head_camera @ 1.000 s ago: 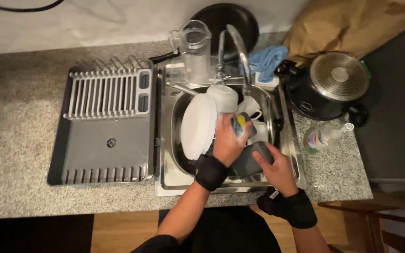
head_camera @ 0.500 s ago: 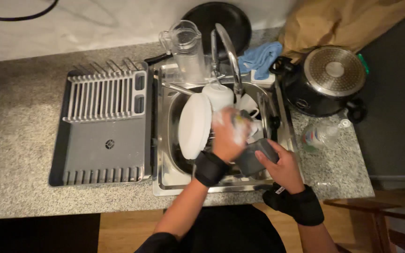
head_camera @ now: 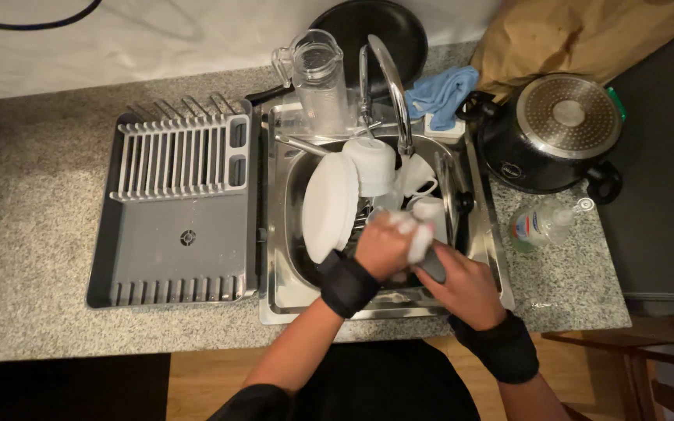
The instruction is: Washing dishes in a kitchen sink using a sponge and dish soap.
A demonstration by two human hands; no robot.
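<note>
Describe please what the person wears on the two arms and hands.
Both hands are bare, with no gloves. The left hand and the right hand each have a wide black band wrapped around the wrist. The forearms above the bands are uncovered. No rings or markings are visible.

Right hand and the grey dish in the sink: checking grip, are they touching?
Touching. The head view shows the right hand wrapped on the grey dish, fingers over its edge.

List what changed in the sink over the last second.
The left hand slid its soapy sponge right, across the grey dish gripped by the right hand. The white plate, cups and drying rack stayed put.
</note>
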